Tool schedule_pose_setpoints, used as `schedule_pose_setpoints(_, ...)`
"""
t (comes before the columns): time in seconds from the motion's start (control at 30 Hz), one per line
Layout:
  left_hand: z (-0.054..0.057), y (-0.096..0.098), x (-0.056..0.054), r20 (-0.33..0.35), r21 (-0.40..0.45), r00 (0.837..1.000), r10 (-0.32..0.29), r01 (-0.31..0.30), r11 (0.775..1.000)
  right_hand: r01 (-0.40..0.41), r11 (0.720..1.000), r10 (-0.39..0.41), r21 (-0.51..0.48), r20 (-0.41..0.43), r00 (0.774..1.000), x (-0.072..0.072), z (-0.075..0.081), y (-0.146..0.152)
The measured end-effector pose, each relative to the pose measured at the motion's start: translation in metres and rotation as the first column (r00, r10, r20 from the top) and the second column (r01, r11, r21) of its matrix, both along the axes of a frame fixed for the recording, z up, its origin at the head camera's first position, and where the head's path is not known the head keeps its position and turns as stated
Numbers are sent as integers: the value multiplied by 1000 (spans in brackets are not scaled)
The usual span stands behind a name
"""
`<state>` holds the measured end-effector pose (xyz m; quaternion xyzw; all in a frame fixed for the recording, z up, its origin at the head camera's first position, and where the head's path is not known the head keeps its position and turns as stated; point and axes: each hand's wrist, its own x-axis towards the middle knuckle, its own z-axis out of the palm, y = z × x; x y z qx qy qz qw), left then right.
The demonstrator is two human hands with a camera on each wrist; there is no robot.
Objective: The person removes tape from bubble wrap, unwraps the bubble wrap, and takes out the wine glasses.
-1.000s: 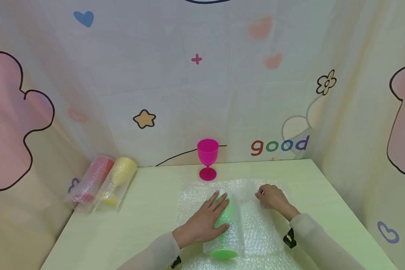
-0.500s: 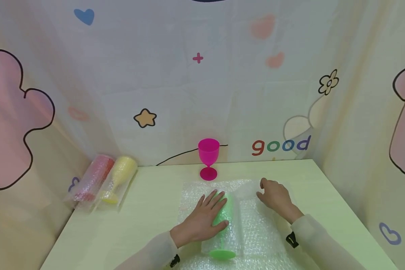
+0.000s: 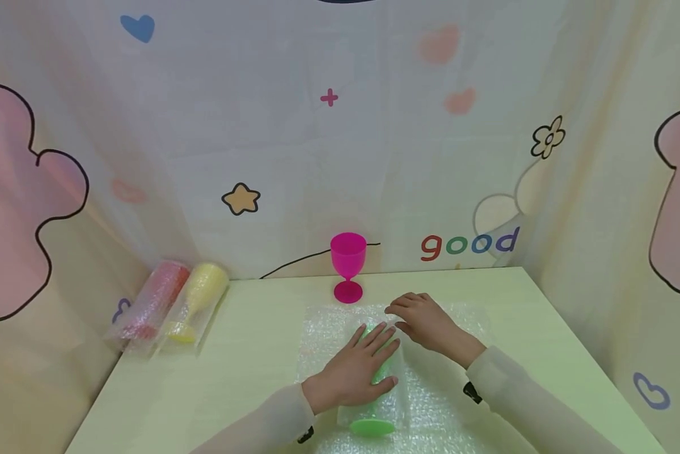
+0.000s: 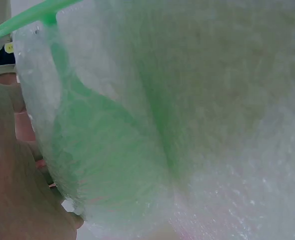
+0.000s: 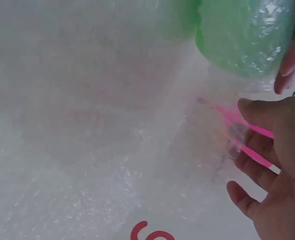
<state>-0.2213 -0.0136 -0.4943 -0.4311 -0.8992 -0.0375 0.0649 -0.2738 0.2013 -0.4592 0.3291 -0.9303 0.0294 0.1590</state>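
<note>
A green goblet lies on its side in a sheet of bubble wrap (image 3: 442, 416), its foot (image 3: 372, 427) sticking out toward me. My left hand (image 3: 353, 372) rests on the wrapped goblet with fingers spread. In the left wrist view the green bowl (image 4: 107, 155) shows through the plastic. Right of it, my right hand (image 3: 427, 325) is at the far part of the sheet. The right wrist view shows that hand (image 5: 282, 150) holding the raised wrap's edge between thumb and fingers, close to the rim of the green goblet (image 5: 242, 40).
An unwrapped pink goblet (image 3: 348, 252) stands upright at the back of the table (image 3: 249, 353). At the back left lie two bubble-wrapped goblets, one red (image 3: 169, 280) and one yellow (image 3: 206, 287). A printed curtain (image 3: 294, 126) hangs behind and at both sides.
My right hand has moved left toward the wrapped goblet, bringing the wrap's edge along. The left hand has shifted slightly right while staying on the goblet.
</note>
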Motion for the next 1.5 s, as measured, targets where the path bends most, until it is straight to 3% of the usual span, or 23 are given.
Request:
schedule_pose_setpoints(0.17, -1, -1, 2, -4, -5, 1000, 2, -2, 1000, 38, 999, -38, 31, 12, 999, -14, -9, 0)
schedule_pose_setpoints(0.3, -1, -4, 2, 7, -11, 1000, 12, -12, 1000, 101, 993, -98, -58, 58, 994, -23, -17, 8)
schedule_pose_setpoints(0.5, -2, -14, 4, 9, 4, 1000, 18, -18, 1000, 204, 960, -153, -191, 253, 955, -37, -24, 15)
schedule_pose_setpoints(0.63, -4, -18, 5, 16, 22, 1000, 14, -14, 1000, 266, 948, -201, -174, 322, 925, -40, -27, 18)
schedule_pose_setpoints(0.7, -5, -19, 5, 17, 27, 1000, 16, -17, 999, 268, 953, -215, -145, 304, 928, -40, -29, 18)
schedule_pose_setpoints(0.8, -5, -21, 5, 20, 36, 1000, 16, -16, 999, 222, 969, -193, -105, 235, 953, -39, -30, 14)
schedule_pose_setpoints(0.93, -5, -21, 6, 12, 34, 1000, 21, -22, 999, 62, 995, -46, -84, 179, 983, -36, -24, 2)
schedule_pose_setpoints(1.07, -5, -20, 9, 3, 38, 999, 54, -55, 998, -69, 993, 89, -92, 234, 968, -36, -17, -11)
schedule_pose_setpoints(1.27, -5, -20, 19, 34, 54, 993, 110, -111, 992, -69, 991, 100, -112, 301, 948, -43, -17, -21)
schedule_pose_setpoints(1.4, -4, -19, 26, 54, 53, 988, 144, -147, 988, -75, 990, 107, -118, 294, 950, -48, -19, -27)
schedule_pose_setpoints(1.5, -3, -17, 31, 49, 48, 986, 159, -162, 986, -35, 993, 68, -114, 298, 952, -51, -20, -32)
